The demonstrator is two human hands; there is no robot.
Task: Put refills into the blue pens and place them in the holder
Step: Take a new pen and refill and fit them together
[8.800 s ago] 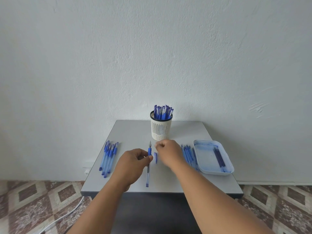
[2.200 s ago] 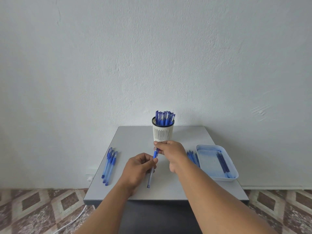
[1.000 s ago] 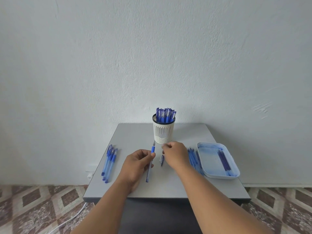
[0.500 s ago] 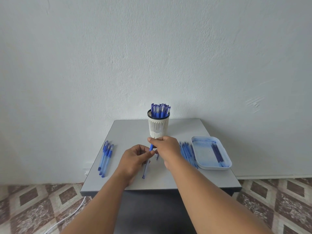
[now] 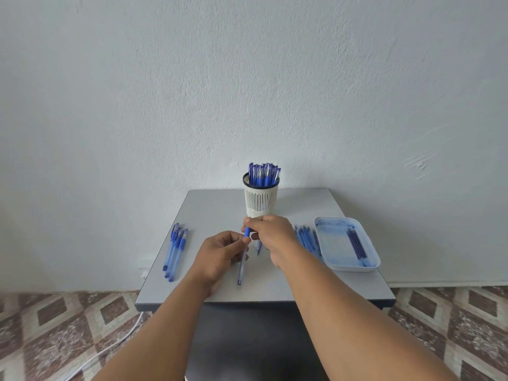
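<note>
Blue pen (image 5: pixel 242 266): barrel pinched by left hand (image 5: pixel 220 253), upper end pinched by right hand (image 5: pixel 270 235). Position: just before the holder (image 5: pixel 261 200).

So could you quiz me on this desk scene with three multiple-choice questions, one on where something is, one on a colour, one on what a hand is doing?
1. Where is the tray?
A. on the table's right side
B. on the floor
C. behind the holder

2. What colour is the body of the holder?
A. red
B. white
C. black

3. What is the left hand doing?
A. lying flat on the table
B. hanging below the table
C. holding a pen

Answers:
1 A: the tray sits near the right edge of the table.
2 B: its slotted wall is white under a dark rim.
3 C: its fingers hold the pen, while the right hand pinches the pen's blue upper end.
</note>
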